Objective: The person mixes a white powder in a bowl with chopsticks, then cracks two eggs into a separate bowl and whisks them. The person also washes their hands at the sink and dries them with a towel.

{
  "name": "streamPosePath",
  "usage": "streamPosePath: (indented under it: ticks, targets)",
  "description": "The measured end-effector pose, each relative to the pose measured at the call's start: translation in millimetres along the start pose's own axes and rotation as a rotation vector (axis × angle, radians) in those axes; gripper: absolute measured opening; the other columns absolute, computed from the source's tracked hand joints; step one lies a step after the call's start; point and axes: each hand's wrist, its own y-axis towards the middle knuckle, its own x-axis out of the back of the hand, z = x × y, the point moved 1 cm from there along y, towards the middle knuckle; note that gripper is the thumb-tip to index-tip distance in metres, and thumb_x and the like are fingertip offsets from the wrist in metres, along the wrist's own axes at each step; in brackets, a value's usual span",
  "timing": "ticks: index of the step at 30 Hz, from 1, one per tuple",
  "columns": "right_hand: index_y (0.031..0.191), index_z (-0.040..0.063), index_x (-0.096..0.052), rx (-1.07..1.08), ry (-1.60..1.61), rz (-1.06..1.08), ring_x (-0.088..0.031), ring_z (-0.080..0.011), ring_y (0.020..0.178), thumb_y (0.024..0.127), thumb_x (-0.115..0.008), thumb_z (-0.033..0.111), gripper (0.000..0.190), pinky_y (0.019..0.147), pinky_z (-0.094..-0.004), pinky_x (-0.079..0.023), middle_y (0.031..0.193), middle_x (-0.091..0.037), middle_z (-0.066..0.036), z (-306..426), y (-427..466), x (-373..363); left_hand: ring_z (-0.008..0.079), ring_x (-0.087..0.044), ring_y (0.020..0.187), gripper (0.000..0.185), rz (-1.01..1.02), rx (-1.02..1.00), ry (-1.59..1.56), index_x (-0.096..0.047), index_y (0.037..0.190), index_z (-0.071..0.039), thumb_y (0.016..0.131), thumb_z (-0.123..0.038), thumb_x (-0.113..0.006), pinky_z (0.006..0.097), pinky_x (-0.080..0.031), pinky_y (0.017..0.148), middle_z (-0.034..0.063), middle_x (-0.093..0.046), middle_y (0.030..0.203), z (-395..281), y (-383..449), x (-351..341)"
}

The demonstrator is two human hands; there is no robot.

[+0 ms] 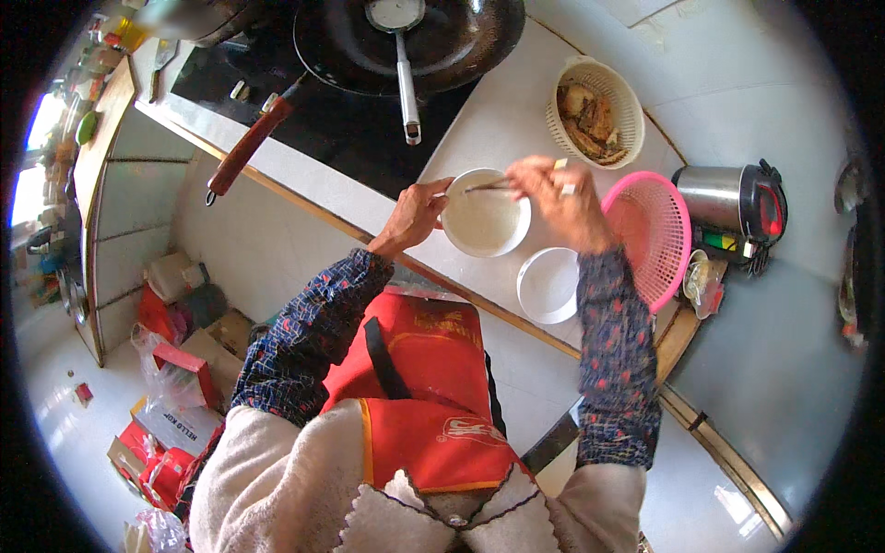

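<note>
My left hand grips the rim of a white bowl on the counter, thumb over the edge. Pale, cloudy liquid or batter covers the bowl's inside. In my right hand is a pair of chopsticks, their tips reaching over the far part of the bowl. I cannot tell whether the tips touch the contents. A second white bowl stands nearer to me, partly covered by my right sleeve; it looks empty. Just right of my right hand is a pink plastic colander.
A wok with a metal ladle sits on the black cooktop; its wooden handle juts past the counter edge. A cream basket holds browned food pieces. An electric cooker stands at right, a knife at far left.
</note>
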Motion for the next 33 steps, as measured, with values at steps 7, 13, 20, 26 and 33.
streamPosePath:
  ticks: [7,13,20,26,33]
  targets:
    - [0.102,-0.006,-0.068,-0.340,0.053,-0.106,-0.069,-0.0170,0.080,0.097,-0.057,0.012,0.022,0.070,-0.0296,-0.058,0.090,-0.070,-0.009,-8.7,-55.8,62.0,0.0199,-0.066,0.096,0.038,-0.057,-0.009,-0.108,-0.052,0.133,0.003,0.096,-0.005,-0.047,0.0366,-0.062,0.077,0.0121,-0.066,0.113,10.8,-6.7,-7.7]
    - [0.106,-0.004,-0.068,-0.191,0.001,-0.234,-0.070,-0.0179,0.082,0.098,-0.054,0.006,0.019,0.074,-0.0276,-0.054,0.095,-0.071,-0.013,3.1,-127.7,-26.9,0.0241,-0.067,0.096,0.039,-0.189,0.022,-0.201,-0.050,0.135,0.003,0.096,-0.003,-0.046,0.0376,-0.062,0.076,0.0166,-0.063,0.121,21.0,-20.2,-26.5]
    - [0.108,-0.003,-0.067,-0.114,-0.067,-0.360,-0.068,-0.0182,0.084,0.098,-0.051,0.003,0.020,0.074,-0.0278,-0.054,0.099,-0.071,-0.011,-31.2,-139.3,-21.5,0.0248,-0.068,0.094,0.047,-0.174,-0.018,-0.332,-0.042,0.141,0.001,0.095,-0.003,-0.048,0.0368,-0.062,0.072,0.0184,-0.055,0.133,25.7,-29.6,-32.7]
    - [0.108,-0.005,-0.066,-0.134,-0.031,-0.334,-0.069,-0.0176,0.085,0.098,-0.054,0.007,0.019,0.075,-0.0290,-0.054,0.093,-0.070,-0.012,-4.3,-100.5,-25.9,0.0204,-0.063,0.104,0.042,-0.093,0.039,-0.187,-0.046,0.140,-0.001,0.099,-0.012,-0.049,0.0344,-0.058,0.077,0.0132,-0.059,0.129,46.9,-2.3,-3.9]
    - [0.106,-0.005,-0.067,-0.068,-0.033,-0.291,-0.070,-0.0182,0.083,0.098,-0.054,0.006,0.018,0.071,-0.0295,-0.055,0.091,-0.070,-0.012,7.8,-101.4,-28.4,0.0207,-0.069,0.084,0.036,0.065,-0.175,-0.054,-0.056,0.131,-0.001,0.096,-0.006,-0.047,0.0352,-0.062,0.070,0.0162,-0.070,0.098,22.0,21.7,2.4]
